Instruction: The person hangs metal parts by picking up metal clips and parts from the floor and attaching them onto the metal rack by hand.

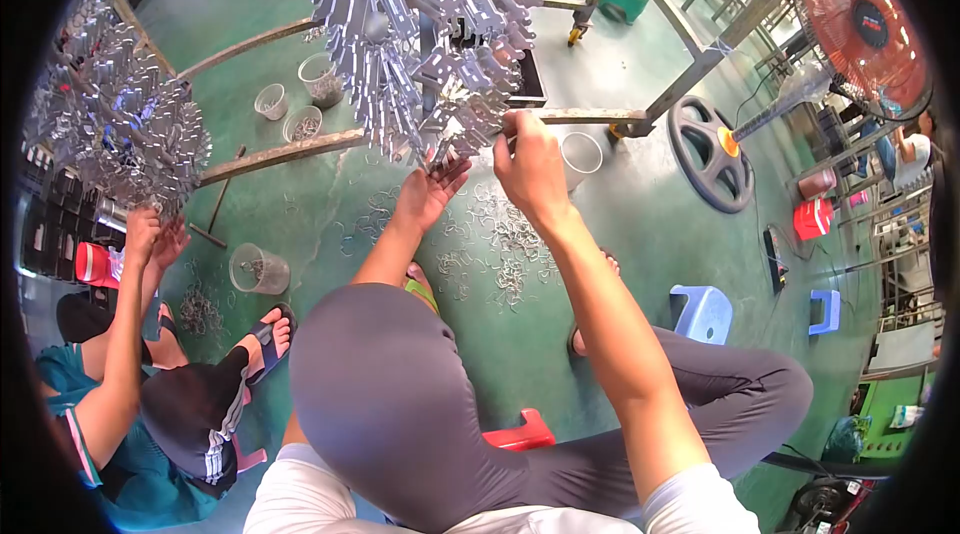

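Observation:
A dense cluster of shiny metal brackets (425, 44) hangs on hooks from an upright post in front of me. My left hand (430, 199) is palm up under the cluster's lower end, fingers stretched apart, the fingertips close to the lowest pieces. To its right, my right hand (532, 166) is raised by the cluster's lower right edge, in front of the frame bar. Its fingers are bent together, and what they pinch, if anything, is hidden. Many small metal hooks (512, 244) lie scattered on the green floor below both hands.
At left, another person's hands (150, 239) work at a second hanging cluster (125, 124). Clear plastic tubs (258, 269) stand on the floor. A metal frame bar (285, 155) crosses ahead. An orange fan (865, 29), a blue stool (702, 314) and a red stool (520, 431) are nearby.

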`<state>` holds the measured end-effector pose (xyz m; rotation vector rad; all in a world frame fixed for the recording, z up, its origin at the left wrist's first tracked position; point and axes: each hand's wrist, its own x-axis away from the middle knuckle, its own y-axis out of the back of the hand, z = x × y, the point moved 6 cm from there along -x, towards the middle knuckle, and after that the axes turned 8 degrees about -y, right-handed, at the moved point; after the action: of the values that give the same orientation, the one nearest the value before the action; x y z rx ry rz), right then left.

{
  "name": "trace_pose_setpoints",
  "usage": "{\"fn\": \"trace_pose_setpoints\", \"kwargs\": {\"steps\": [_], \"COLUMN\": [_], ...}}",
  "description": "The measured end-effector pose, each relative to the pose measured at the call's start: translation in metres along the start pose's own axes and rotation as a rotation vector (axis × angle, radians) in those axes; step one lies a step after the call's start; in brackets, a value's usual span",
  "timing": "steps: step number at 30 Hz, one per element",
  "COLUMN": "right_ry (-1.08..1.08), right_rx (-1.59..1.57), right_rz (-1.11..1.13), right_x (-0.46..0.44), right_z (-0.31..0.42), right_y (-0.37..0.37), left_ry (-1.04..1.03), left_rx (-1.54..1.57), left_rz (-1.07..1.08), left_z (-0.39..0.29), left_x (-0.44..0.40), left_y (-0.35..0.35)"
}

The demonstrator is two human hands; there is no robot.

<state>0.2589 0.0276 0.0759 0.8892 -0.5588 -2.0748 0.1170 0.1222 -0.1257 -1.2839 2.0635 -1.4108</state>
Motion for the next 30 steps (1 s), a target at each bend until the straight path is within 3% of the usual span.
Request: {"fn": "trace_pose_setpoints", "kwargs": {"steps": [7,11,16,22,30], "right_ry": [-0.140,-0.054,-0.009,0.025,0.014], "right_rx": [0.019,-0.023,0.023,0.225,0.229], "right_rz": [0.397,0.493,0.491,0.414,0.421], "right_x": [-0.005,-0.015,-0.020,-0.015,-0.010], "right_z": [-0.035,-0.052,-0.040,-0.035,-0.038], "right_y": [-0.040,-0.059,-0.057,-0.059,-0.063], "left_ry": [-0.049,-0.055,-0.077,-0.082,-0.059], "left_rx": [0.044,0.028,0.008,-0.038,-0.006], "left_rz": [0.158,0.108,0.216,0.052,0.077], "left_z": [0.002,0.001,0.001,0.000,-0.002], "left_x": [0.004,0.013,0.008,0.013,0.014], "left_y": [0.000,-0.007,0.003,-0.003,-0.004]}}
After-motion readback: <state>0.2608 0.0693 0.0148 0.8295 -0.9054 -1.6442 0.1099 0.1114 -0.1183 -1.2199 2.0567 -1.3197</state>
